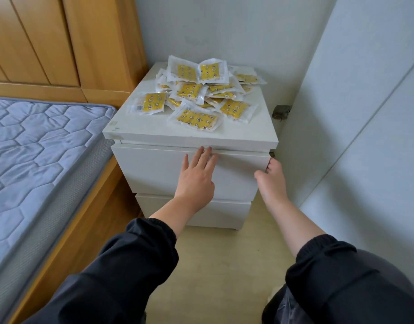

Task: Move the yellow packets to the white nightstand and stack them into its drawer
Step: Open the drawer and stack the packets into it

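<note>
Several yellow packets in clear wrappers lie in a loose heap on top of the white nightstand. Its top drawer is closed or nearly so. My left hand lies flat against the drawer front, fingers spread, fingertips at the drawer's upper edge. My right hand reaches to the drawer's right edge, fingertips curled around the corner. Neither hand holds a packet.
A bed with a blue quilted mattress and wooden frame stands close on the left. A white wardrobe door with a hinge flanks the nightstand on the right. The lower drawer is closed. Beige floor lies below.
</note>
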Available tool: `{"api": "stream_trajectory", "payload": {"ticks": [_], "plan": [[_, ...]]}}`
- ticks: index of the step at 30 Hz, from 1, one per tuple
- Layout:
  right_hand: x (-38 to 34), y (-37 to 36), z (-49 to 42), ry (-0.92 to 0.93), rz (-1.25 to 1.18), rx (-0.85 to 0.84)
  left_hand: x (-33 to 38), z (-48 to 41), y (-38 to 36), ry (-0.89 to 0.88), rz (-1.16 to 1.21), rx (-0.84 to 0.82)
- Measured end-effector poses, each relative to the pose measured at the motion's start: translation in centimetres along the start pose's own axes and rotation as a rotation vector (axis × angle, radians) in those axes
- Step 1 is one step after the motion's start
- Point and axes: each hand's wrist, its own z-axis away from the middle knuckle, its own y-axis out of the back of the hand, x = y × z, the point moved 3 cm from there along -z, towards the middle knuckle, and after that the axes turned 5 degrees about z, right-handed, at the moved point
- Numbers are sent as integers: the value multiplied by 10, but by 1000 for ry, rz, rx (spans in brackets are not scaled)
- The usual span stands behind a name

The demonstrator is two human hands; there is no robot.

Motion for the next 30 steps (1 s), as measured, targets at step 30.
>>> {"api": "stream_trajectory", "payload": {"ticks": [30], "plan": [[-53,11,63,281,1124,-378,-4,43,56,57,549,-478]]}}
